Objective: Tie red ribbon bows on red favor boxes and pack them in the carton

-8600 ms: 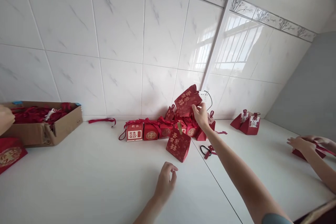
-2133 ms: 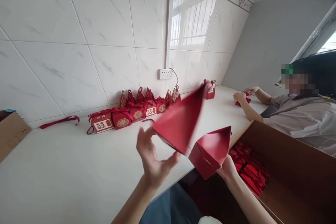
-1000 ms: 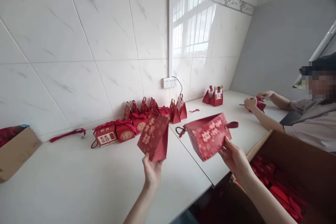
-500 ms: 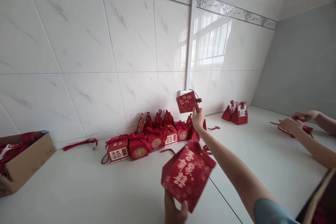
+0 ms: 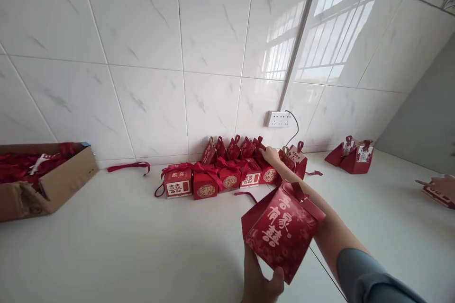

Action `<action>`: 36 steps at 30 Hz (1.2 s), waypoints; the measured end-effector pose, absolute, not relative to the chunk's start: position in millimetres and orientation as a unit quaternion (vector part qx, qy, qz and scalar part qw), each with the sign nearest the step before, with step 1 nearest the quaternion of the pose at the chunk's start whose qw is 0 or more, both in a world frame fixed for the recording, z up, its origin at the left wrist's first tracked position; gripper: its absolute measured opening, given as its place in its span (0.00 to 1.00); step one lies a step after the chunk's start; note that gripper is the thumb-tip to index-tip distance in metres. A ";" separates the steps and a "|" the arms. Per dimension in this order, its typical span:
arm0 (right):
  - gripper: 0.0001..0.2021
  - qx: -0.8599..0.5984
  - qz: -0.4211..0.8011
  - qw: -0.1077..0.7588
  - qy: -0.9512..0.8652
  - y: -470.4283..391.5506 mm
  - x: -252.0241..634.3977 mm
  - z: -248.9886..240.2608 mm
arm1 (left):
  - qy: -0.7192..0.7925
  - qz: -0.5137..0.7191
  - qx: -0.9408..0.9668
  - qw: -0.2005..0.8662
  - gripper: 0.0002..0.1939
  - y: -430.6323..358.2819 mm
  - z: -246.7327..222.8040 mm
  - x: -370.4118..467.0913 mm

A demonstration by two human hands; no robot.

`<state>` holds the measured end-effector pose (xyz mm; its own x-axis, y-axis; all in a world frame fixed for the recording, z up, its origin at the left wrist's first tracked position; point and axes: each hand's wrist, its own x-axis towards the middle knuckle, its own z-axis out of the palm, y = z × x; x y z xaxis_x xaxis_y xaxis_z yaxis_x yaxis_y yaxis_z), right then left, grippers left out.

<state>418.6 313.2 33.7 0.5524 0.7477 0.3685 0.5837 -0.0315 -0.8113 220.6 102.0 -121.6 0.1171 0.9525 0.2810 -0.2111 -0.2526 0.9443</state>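
My left hand holds a red box with pale lettering, pinched at its lower edge in the foreground. My right hand reaches over to the back row, its fingers closed at a small red tag-like piece beside similar upright ones. In front of these stands a row of red boxes with ribbons. Red pointed boxes stand just right of my right hand, partly behind the arm.
A cardboard box of red ribbons lies at the left, with a loose ribbon beside it. Two pointed boxes stand at the right. Another person's hand touches a red item at the right edge. A socket is on the wall.
My right hand has lowered the raised red piece to the back row. The view has turned left and downward. The box in my left hand stays held up.
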 end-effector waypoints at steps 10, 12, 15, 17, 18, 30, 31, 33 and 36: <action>0.23 -0.671 0.296 0.450 -0.510 159.7 406.6 61.9 | 0.293 0.555 0.511 0.587 0.30 110.4 -79.4 209.7; 0.20 -0.645 0.346 0.431 -0.527 121.8 394.1 58.8 | 0.299 0.556 0.486 0.605 0.35 112.9 -72.7 210.5; 0.18 -0.633 0.343 0.442 -0.535 76.8 376.0 53.3 | 0.298 0.549 0.393 0.675 0.37 106.8 -58.6 212.4; 0.17 -0.641 0.309 0.473 -0.519 51.4 367.1 52.9 | 0.277 0.508 0.320 0.750 0.32 93.7 -43.1 211.7; 0.16 -0.650 0.286 0.484 -0.510 39.4 363.6 54.3 | 0.268 0.472 0.284 0.790 0.28 84.8 -33.5 210.5; 0.24 -0.652 0.171 0.565 -0.477 -47.9 352.6 87.1 | 0.224 0.133 0.074 0.963 0.29 -7.7 59.3 200.5; 0.24 -0.646 0.173 0.579 -0.466 -51.4 353.9 87.5 | 0.229 0.120 0.086 0.962 0.30 -12.5 60.9 201.4; 0.23 -0.638 0.172 0.606 -0.442 -56.9 356.9 87.9 | 0.237 0.084 0.113 0.961 0.32 -20.9 61.6 202.5; 0.22 -0.633 0.168 0.635 -0.409 -62.6 361.7 88.6 | 0.218 0.022 0.159 0.963 0.37 -29.3 58.3 201.8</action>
